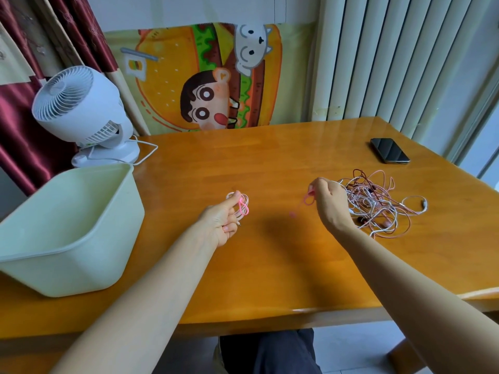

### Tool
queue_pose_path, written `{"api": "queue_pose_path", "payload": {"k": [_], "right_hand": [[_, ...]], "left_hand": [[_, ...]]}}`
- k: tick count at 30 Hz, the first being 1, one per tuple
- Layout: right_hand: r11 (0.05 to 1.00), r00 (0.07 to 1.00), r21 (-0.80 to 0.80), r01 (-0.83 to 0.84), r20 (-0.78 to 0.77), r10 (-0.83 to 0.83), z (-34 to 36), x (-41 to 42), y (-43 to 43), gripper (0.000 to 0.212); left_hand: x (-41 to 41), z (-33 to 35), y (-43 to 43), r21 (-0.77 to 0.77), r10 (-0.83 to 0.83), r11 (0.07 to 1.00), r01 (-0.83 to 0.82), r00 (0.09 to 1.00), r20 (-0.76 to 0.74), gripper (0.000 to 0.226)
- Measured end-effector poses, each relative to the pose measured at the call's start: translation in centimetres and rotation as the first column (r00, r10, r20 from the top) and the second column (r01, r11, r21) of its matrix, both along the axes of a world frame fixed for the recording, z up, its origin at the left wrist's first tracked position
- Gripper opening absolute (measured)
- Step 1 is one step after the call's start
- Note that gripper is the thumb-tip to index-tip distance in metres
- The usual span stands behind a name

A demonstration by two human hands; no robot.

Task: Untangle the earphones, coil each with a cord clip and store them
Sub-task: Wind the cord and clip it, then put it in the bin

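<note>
At frame centre the left hand (220, 222) curls its fingers round a coiled white earphone (246, 201), apparently bound by a pink clip (243, 209); the right hand (329, 205) pinches a second clip (307, 200) in its fingers above the desk (270, 163); the tangled earphones (378, 202) lie at right, the pale bin (67, 265) at left

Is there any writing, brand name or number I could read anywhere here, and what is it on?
No text in this view can be read.
Cartoon cloth: pictures only, no words.
White fan: a tiny greenish mark near its base, too small to read.
Phone: the screen is dark and shows nothing.
Pale green bin: no label visible.
</note>
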State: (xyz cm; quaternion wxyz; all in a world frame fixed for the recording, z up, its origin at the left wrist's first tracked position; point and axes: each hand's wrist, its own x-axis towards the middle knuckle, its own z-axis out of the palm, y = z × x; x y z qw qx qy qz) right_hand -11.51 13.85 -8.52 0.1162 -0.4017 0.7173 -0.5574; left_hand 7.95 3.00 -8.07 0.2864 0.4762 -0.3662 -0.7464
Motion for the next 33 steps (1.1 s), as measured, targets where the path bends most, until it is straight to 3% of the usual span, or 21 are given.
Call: {"api": "queue_pose_path", "payload": {"k": [4,8,12,18,24,33], "right_hand": [[0.974,0.984,0.226,-0.014,-0.172,0.054,-1.0,-1.2,-0.8,0.022],[0.926,0.930,0.371,-0.070,-0.312,0.195,-1.8,-1.5,-1.3,0.036],[0.964,0.875,0.258,-0.069,-0.449,0.183,-1.5,-1.3,-1.2,0.024],[0.980,0.806,0.177,-0.086,-0.566,0.173,-1.3,-1.2,-1.3,0.027],[0.986,0.825,0.143,-0.090,-0.543,0.155,-2.1,-1.3,-0.8,0.027],[0.971,0.923,0.072,-0.226,-0.302,0.237,-0.8,0.4,0.1,0.034]], "left_hand": [[0.1,0.0,-0.3,-0.027,-0.004,1.000,0.004,1.000,0.001,0.024],[-0.1,0.1,0.1,-0.052,-0.043,0.998,0.045,0.998,0.049,0.031],[-0.1,-0.1,0.5,-0.043,-0.081,0.996,0.083,0.995,0.050,0.028],[0.2,-0.3,0.7,-0.037,-0.110,0.993,0.111,0.994,0.024,0.027],[0.3,-0.1,1.2,-0.024,-0.146,0.989,0.146,0.989,0.021,0.034],[0.1,-0.3,2.0,-0.038,-0.170,0.985,0.170,0.985,0.010,0.035]]}}
